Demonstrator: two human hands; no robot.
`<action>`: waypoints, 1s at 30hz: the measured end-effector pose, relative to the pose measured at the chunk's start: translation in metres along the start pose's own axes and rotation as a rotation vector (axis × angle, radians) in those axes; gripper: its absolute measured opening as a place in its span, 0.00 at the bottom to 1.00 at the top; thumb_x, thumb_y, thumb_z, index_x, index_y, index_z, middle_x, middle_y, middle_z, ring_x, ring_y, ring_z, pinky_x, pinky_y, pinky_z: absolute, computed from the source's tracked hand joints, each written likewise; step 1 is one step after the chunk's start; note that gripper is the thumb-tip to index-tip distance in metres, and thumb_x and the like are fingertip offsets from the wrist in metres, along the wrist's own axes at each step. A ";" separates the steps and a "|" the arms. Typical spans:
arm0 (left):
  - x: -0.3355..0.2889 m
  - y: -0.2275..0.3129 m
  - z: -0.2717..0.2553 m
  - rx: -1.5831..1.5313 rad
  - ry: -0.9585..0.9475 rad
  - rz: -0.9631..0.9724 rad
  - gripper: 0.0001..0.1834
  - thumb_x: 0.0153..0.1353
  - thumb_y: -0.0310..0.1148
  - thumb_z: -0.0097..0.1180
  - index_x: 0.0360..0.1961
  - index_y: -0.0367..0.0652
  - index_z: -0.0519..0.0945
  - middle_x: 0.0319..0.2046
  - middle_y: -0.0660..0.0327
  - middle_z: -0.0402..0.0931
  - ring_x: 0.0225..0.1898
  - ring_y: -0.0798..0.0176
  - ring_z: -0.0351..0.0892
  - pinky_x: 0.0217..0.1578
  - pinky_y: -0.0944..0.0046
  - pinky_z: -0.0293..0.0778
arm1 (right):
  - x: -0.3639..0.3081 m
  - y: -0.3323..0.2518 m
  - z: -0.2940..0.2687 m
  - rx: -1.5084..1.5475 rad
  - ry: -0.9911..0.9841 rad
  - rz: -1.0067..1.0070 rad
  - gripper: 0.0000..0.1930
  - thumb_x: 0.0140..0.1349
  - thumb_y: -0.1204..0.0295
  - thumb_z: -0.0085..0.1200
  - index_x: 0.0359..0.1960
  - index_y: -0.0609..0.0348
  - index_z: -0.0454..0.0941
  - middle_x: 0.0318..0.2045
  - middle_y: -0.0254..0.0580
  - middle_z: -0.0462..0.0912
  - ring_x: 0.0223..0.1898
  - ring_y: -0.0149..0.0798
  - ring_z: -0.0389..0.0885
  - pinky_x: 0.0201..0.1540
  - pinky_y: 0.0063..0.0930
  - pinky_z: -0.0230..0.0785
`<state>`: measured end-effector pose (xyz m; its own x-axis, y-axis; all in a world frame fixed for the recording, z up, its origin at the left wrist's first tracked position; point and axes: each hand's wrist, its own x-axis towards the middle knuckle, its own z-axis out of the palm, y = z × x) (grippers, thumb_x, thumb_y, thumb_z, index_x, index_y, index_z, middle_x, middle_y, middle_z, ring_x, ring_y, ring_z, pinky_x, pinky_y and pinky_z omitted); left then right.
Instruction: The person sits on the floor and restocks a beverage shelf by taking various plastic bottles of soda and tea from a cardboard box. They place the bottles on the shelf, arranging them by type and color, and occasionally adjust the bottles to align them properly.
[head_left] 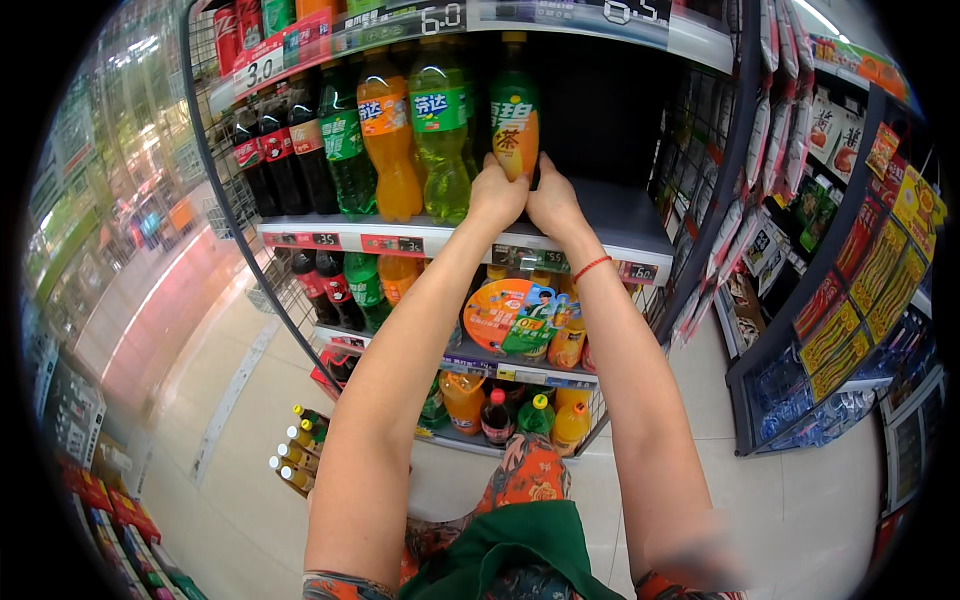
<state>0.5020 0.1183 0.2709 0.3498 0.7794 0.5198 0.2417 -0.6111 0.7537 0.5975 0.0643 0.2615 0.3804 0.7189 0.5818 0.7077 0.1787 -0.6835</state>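
A tall soft-drink bottle [514,110] with a yellow cap and a green and yellow label stands upright on the drinks shelf. My left hand [498,195] closes round its lower left side, and my right hand [553,200] holds the lower right side, thumb up. The bottle's base is hidden behind my hands. Just left of it stand a bottle of light green drink [440,140] and a bottle of orange drink [388,145]. Both my arms reach forward over the shelf's front edge [350,238], and a red string bracelet [592,268] circles my right wrist.
Green and cola bottles [300,150] line the shelf's left part. Lower shelves carry more bottles and a round orange sign [512,318]. Several bottles with white and yellow caps [295,455] stand low on the left. Hanging packets [775,130] and a snack rack [860,290] are at the right.
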 end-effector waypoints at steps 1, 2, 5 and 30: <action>-0.002 0.001 -0.002 -0.004 0.006 0.001 0.34 0.56 0.36 0.57 0.59 0.24 0.62 0.45 0.33 0.76 0.50 0.37 0.77 0.51 0.51 0.72 | -0.005 -0.009 -0.003 -0.013 0.029 0.005 0.31 0.59 0.73 0.50 0.63 0.76 0.58 0.48 0.72 0.76 0.53 0.62 0.75 0.54 0.42 0.70; -0.004 0.002 -0.004 -0.007 0.012 0.001 0.35 0.57 0.36 0.56 0.60 0.23 0.61 0.45 0.32 0.76 0.50 0.37 0.77 0.51 0.51 0.72 | -0.009 -0.016 -0.003 -0.025 0.057 0.009 0.32 0.59 0.73 0.50 0.63 0.77 0.58 0.48 0.72 0.76 0.53 0.62 0.75 0.54 0.42 0.70; -0.012 0.011 -0.007 0.005 -0.016 0.011 0.38 0.58 0.37 0.54 0.62 0.21 0.58 0.45 0.31 0.76 0.50 0.36 0.77 0.52 0.51 0.72 | -0.011 -0.012 -0.002 -0.072 0.165 -0.101 0.32 0.59 0.72 0.52 0.63 0.77 0.59 0.50 0.71 0.75 0.53 0.62 0.75 0.54 0.41 0.70; -0.175 0.023 -0.089 -0.260 -0.141 -0.082 0.37 0.68 0.42 0.47 0.70 0.30 0.52 0.67 0.37 0.55 0.68 0.50 0.59 0.64 0.61 0.57 | -0.154 -0.082 0.011 0.356 -0.076 -0.102 0.32 0.62 0.79 0.55 0.68 0.65 0.58 0.66 0.56 0.64 0.67 0.47 0.63 0.64 0.31 0.62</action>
<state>0.3662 -0.0203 0.2329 0.4653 0.7866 0.4060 0.0410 -0.4773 0.8778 0.4746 -0.0538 0.2230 0.2636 0.7309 0.6295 0.4833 0.4646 -0.7419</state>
